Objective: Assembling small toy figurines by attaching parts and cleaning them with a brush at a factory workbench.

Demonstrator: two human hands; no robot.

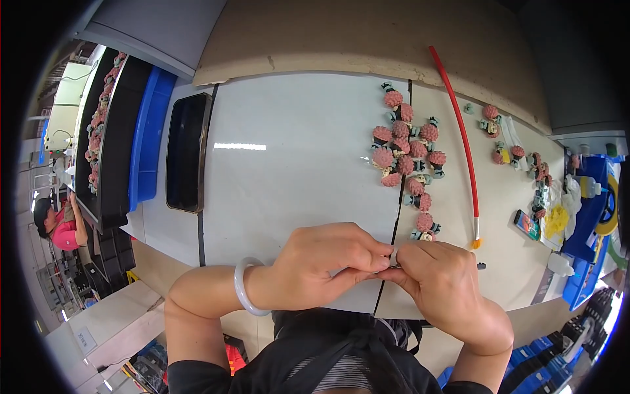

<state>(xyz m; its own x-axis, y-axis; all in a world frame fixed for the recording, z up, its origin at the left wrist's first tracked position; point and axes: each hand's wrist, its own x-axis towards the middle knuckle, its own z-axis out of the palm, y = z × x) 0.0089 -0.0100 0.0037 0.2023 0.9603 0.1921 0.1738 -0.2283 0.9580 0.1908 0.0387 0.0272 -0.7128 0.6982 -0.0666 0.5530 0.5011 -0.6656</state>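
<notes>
My left hand (335, 266), a pale bangle (244, 286) on its wrist, is closed in a pinch on something too small to make out. My right hand (441, 279) is closed too, its fingertips meeting those of the left over the near edge of the table. A thin dark rod (482, 266) sticks out past the right hand's outer side, in line with the pinch; the fingers hide the rest. Just beyond the hands, small pink-and-green figures (425, 221) lie in an uneven column. Right of them is a red-handled brush (464, 134) with an orange tip.
A dark phone (186, 152) lies at the left, beside a blue tray (148, 131) and a black tray of figures. More figures (518, 152), a small colourful packet (527, 224), white bottles (560, 264) and a blue bin (580, 240) are at right. Another person (62, 223) works far left.
</notes>
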